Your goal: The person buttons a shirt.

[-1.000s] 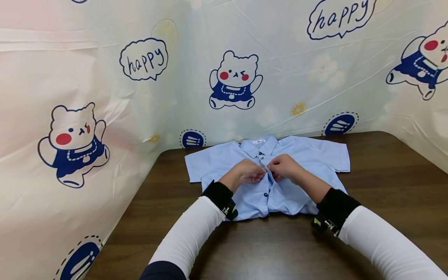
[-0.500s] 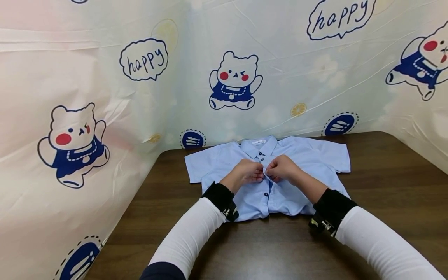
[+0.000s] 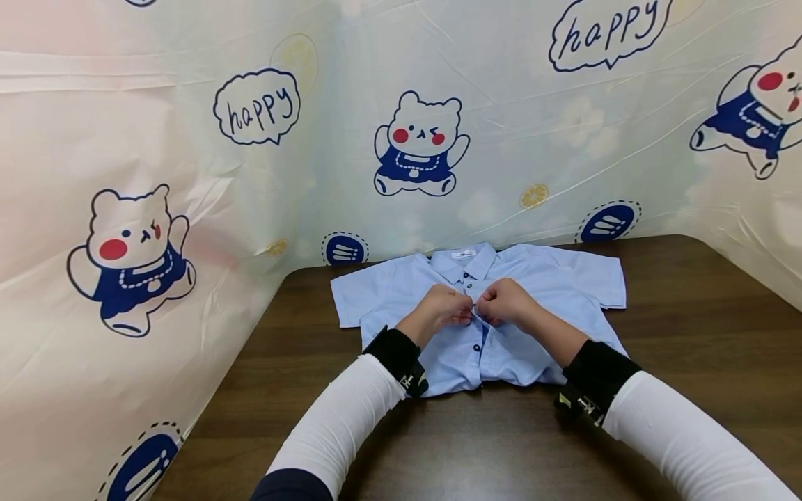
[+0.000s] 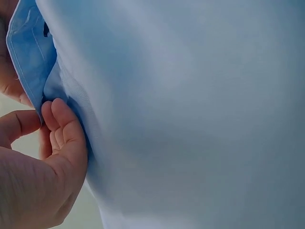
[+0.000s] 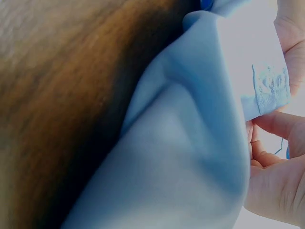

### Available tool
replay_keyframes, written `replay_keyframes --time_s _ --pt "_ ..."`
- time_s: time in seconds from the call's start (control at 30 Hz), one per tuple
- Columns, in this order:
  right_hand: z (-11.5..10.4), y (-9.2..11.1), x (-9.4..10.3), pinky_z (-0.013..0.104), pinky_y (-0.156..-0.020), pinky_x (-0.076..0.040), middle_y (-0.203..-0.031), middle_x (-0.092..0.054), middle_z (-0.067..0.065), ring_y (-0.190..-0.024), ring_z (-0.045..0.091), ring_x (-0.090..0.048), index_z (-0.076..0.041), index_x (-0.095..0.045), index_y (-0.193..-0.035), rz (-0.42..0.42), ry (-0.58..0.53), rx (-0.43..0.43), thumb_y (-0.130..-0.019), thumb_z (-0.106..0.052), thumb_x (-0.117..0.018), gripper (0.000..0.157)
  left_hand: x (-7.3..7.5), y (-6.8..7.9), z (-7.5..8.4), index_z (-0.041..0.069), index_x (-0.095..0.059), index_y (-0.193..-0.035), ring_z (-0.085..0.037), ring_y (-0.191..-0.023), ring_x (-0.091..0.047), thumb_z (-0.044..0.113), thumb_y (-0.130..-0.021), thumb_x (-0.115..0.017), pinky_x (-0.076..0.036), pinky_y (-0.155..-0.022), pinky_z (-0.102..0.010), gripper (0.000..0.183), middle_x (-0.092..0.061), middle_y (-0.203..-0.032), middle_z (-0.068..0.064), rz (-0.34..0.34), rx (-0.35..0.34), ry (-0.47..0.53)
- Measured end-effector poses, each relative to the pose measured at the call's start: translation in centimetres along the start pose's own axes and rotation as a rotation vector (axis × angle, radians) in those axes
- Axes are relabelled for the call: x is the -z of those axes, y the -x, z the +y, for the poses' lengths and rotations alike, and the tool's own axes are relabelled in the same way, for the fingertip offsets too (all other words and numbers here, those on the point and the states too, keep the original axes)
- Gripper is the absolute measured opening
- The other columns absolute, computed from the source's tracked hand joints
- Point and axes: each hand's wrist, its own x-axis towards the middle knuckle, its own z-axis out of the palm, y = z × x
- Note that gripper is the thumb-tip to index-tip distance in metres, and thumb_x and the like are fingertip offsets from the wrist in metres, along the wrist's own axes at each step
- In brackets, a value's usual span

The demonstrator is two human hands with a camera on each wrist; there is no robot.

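A light blue short-sleeved shirt [image 3: 388, 289] lies face up, its collar [image 3: 482, 263] toward the wall. Both hands meet over its front placket, below the top dark buttons. My left hand [image 3: 446, 306] pinches the cloth edge between thumb and fingers, as the left wrist view shows from close by. Just across from it, my right hand [image 3: 506, 300] pinches the placket too; in the right wrist view, stitching [image 5: 271, 83] shows on the raised strip above its fingertips. The button between the hands is hidden. Lower on the placket a dark button [image 3: 477, 348] shows.
The shirt rests on a dark brown wooden table [image 3: 301, 403] near its far edge. Behind stands a pale wall covering [image 3: 338, 160] printed with bears and "happy" bubbles. Both forearms wear white sleeves and black wrist straps [image 3: 601, 369].
The right fingertips have shifted slightly left, closer to the left hand. The placket flap that stood up between the hands a second ago now lies lower. The shirt's body stays put.
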Motion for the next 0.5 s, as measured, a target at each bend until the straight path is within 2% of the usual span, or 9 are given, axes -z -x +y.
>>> replay_keyframes --time_s 0.3,0.5 --pt "-0.07 -0.14 0.06 0.027 -0.057 -0.053 -0.074 -0.063 0.007 -0.062 0.014 -0.058 0.007 -0.068 -0.087 -0.022 -0.050 -0.087 -0.093 -0.006 -0.056 0.019 -0.03 0.04 -0.17 -0.008 -0.064 -0.082 -0.015 -0.058 -0.057 -0.007 -0.083 -0.061 -0.054 -0.060 -0.027 0.003 -0.059 -0.073 -0.008 -0.006 -0.046 0.007" --pt "0.05 -0.33 0.05 0.027 -0.058 -0.051 -0.077 -0.060 0.008 -0.065 0.015 -0.056 0.009 -0.065 -0.099 -0.056 -0.104 -0.155 -0.095 -0.005 -0.052 0.019 -0.12 0.35 -0.16 0.001 -0.058 -0.069 -0.015 -0.059 -0.057 -0.010 -0.080 -0.062 -0.055 -0.061 -0.028 0.017 -0.059 -0.076 -0.008 0.013 -0.082 -0.037"
